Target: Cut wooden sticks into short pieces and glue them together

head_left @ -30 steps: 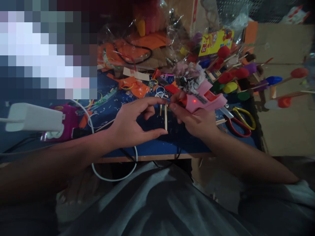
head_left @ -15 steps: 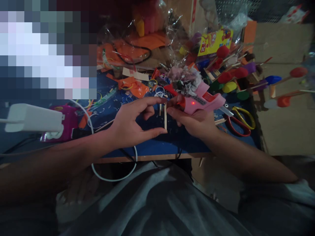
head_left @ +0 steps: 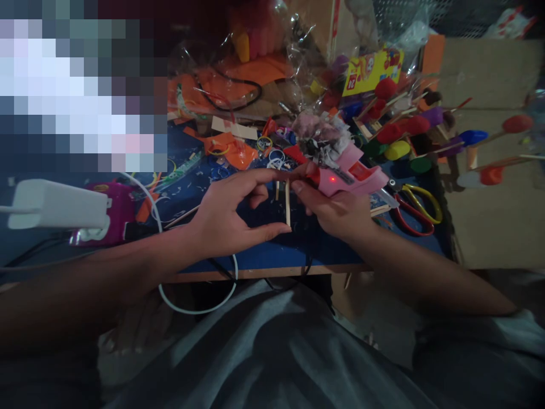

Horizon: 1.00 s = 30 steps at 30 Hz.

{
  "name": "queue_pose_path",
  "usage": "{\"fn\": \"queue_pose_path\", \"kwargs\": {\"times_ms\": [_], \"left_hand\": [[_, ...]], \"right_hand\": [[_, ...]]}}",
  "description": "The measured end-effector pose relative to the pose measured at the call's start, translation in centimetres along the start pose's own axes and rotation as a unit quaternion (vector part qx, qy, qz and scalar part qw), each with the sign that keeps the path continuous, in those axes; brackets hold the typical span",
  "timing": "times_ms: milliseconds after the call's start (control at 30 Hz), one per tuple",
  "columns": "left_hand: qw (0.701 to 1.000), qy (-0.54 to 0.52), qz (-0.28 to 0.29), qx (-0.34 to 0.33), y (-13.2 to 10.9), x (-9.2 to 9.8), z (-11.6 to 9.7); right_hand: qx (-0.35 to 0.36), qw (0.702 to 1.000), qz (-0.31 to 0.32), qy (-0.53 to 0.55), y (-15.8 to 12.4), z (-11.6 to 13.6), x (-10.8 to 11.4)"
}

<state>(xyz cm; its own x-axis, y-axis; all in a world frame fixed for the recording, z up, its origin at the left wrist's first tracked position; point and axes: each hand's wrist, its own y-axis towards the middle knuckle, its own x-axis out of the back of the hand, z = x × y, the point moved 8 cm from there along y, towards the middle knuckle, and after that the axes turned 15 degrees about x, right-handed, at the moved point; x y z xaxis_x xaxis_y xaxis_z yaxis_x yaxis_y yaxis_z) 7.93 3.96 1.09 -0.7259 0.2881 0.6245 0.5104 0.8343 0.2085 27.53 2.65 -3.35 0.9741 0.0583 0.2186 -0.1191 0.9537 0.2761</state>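
A short pale wooden stick [head_left: 288, 204] stands between the thumb and index finger of my left hand [head_left: 225, 213], its lower end at the thumb tip. My right hand [head_left: 340, 210] is closed around a pink glue gun [head_left: 355, 173] with a lit red light. The gun points left, and its nozzle end is hidden by my right fingers near the stick's upper end. A clear glue stick [head_left: 385, 197] juts from the gun's back. Another small stick piece [head_left: 277, 190] shows just behind, between the hands.
Scissors [head_left: 417, 210] with red and yellow handles lie right of my right hand. Colourful clay-topped sticks [head_left: 395, 150] spread at the right. A white charger [head_left: 59, 204] sits at the left, and a white cable [head_left: 198, 312] loops over the blue table's edge [head_left: 264, 272].
My right hand has shifted very slightly, and the pink glue gun has tilted a little. The stick in my left hand has moved slightly right.
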Motion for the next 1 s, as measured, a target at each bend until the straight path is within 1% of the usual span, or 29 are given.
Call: {"fn": "queue_pose_path", "kwargs": {"times_ms": [67, 133, 233, 400, 500, 667, 867, 1000], "left_hand": [[1.000, -0.002, -0.004, 0.007, 0.0, 0.1, 0.1], [1.000, -0.005, 0.002, 0.010, 0.0, -0.1, 0.1], [1.000, -0.006, 0.000, 0.002, 0.0, -0.1, 0.2], [0.999, 0.002, -0.018, -0.029, -0.1, -0.1, 0.0], [0.999, 0.000, -0.015, -0.030, -0.1, -0.1, 0.0], [1.000, -0.007, -0.003, -0.030, -0.2, -0.3, 0.0], [0.998, -0.005, -0.015, -0.056, -0.3, -0.5, 0.1], [0.998, -0.005, -0.008, -0.056, -0.3, -0.7, 0.2]], "right_hand": [[0.019, 1.000, -0.010, 0.009, 0.2, 0.8, -0.2], [0.035, 0.999, -0.006, 0.014, 0.4, 1.6, -0.7], [0.045, 0.999, -0.010, 0.014, 0.5, 2.0, -1.0], [-0.012, 0.996, -0.054, 0.066, 0.0, 0.6, -0.9], [-0.023, 0.993, -0.070, 0.097, -0.1, 0.5, -1.0], [-0.030, 0.992, -0.068, 0.104, 0.0, 0.8, -1.2], [-0.025, 0.992, -0.050, 0.109, 0.2, 1.1, -1.4], [-0.022, 0.993, -0.058, 0.099, 0.2, 1.2, -1.2]]}}
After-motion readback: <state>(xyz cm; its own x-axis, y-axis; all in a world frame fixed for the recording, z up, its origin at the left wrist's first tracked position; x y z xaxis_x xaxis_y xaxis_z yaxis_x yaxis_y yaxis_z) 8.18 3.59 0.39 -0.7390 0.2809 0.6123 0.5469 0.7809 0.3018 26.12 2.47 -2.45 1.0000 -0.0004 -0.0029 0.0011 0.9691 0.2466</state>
